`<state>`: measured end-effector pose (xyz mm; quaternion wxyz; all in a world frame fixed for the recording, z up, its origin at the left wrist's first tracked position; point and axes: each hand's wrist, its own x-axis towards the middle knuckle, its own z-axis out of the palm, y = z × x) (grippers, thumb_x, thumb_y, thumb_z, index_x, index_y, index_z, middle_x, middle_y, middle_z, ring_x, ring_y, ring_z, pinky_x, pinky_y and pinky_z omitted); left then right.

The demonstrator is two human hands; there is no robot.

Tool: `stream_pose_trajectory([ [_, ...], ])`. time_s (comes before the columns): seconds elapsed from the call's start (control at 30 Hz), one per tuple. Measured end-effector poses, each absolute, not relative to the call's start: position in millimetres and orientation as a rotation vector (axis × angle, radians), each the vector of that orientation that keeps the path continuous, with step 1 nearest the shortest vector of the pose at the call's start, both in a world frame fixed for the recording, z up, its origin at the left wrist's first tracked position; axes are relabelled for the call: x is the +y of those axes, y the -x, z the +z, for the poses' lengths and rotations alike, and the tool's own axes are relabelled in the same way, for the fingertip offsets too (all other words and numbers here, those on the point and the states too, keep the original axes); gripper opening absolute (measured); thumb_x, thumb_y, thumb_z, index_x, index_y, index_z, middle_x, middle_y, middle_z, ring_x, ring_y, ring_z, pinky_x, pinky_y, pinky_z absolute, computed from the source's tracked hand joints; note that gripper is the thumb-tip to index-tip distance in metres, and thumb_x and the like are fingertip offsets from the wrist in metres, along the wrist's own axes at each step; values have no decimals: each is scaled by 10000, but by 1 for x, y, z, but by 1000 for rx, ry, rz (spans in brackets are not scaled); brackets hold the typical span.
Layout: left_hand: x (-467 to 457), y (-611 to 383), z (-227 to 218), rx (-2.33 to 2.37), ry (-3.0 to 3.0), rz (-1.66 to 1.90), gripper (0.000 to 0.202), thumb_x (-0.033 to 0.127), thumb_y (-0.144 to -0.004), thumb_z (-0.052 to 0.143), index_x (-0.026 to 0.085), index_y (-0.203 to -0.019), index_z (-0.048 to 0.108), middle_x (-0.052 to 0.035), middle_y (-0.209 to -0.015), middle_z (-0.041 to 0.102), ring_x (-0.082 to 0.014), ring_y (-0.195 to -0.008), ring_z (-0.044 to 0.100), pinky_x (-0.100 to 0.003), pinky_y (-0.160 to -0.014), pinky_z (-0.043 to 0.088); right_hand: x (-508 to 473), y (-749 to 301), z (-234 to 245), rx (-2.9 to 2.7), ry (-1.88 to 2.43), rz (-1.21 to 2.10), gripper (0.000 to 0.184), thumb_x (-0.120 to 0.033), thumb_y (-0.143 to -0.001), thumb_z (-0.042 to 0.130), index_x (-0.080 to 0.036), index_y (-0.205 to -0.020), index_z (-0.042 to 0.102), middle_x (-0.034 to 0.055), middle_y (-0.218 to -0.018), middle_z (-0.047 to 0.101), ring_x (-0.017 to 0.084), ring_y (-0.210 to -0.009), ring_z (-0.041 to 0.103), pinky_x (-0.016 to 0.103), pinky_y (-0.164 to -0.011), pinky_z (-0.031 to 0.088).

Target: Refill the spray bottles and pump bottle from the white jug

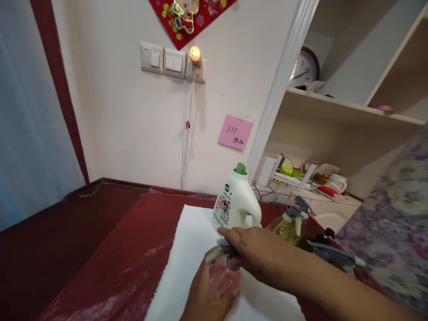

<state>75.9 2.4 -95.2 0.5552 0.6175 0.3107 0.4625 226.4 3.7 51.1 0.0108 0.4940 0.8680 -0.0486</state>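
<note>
My left hand (203, 292) wraps round the body of a clear pink spray bottle (224, 275) standing on a white sheet (187, 254). My right hand (252, 254) reaches in from the right, fingers closed over the bottle's grey trigger head (219, 250). Just behind stands a white detergent jug (236, 200) with its cap off and a green spout showing. To the right are two more spray bottles, one with yellow liquid (290, 223), one dark with a grey trigger (329, 252).
A red plastic-covered table (100, 240) runs to the wall corner. At right, a shelf unit (334, 129) holds a clock (306, 67), routers and cables. Light switches, a plugged-in night light (195, 54) with hanging cord and a pink note (235, 132) are on the wall.
</note>
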Motion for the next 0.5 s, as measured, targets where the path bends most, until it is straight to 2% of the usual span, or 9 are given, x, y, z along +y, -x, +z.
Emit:
stream_pose_trajectory([
  [0.07, 2, -76, -102, 802, -1465, 1109, 543, 306, -760, 679, 232, -1265, 494, -103, -1308, 639, -301, -1295, 540, -450, -1100, 428, 3, -221, 51, 2569, -1691, -206, 807, -198, -836, 615, -174, -1556, 250, 169, -1065, 742, 293, -888, 705, 328, -684, 449],
  [0.13, 1, -76, -112, 845, -1493, 1136, 557, 311, -771, 682, 219, -1277, 469, -124, -1355, 603, -298, -1308, 526, -457, -1124, 400, 3, -215, 52, 2458, -1824, -299, 897, -202, -835, 592, -209, -1589, 107, 174, -1039, 751, 300, -882, 715, 326, -676, 455],
  [0.23, 0, -76, -127, 840, -1568, 1173, 581, 337, -841, 634, 231, -1371, 421, -121, -1441, 546, -289, -1356, 489, -447, -1147, 383, 2, -210, 52, 2423, -1955, -435, 860, -216, -859, 547, -229, -1591, 97, 171, -1032, 751, 306, -898, 715, 343, -707, 479],
  [0.37, 1, -75, -137, 770, -1813, 1220, 552, 334, -932, 557, 269, -1458, 402, -86, -1525, 479, -281, -1408, 440, -437, -1184, 352, 0, -210, 51, 2395, -2009, -480, 839, -230, -889, 521, -147, -1589, 67, 201, -1038, 743, 317, -912, 708, 380, -757, 497],
  [0.43, 2, -74, -139, 734, -1889, 1251, 544, 325, -953, 539, 295, -1475, 387, -68, -1534, 472, -270, -1410, 439, -439, -1184, 357, -2, -215, 54, 2417, -1996, -540, 802, -306, -938, 483, -142, -1589, 44, 192, -1034, 749, 314, -924, 708, 380, -754, 505],
  [0.5, 3, -74, -139, 730, -1903, 1291, 549, 312, -956, 541, 327, -1479, 373, -46, -1526, 485, -261, -1401, 453, -441, -1178, 370, -4, -224, 62, 2473, -1984, -512, 695, -404, -997, 385, -172, -1591, 111, 180, -1059, 750, 311, -952, 706, 390, -763, 514],
])
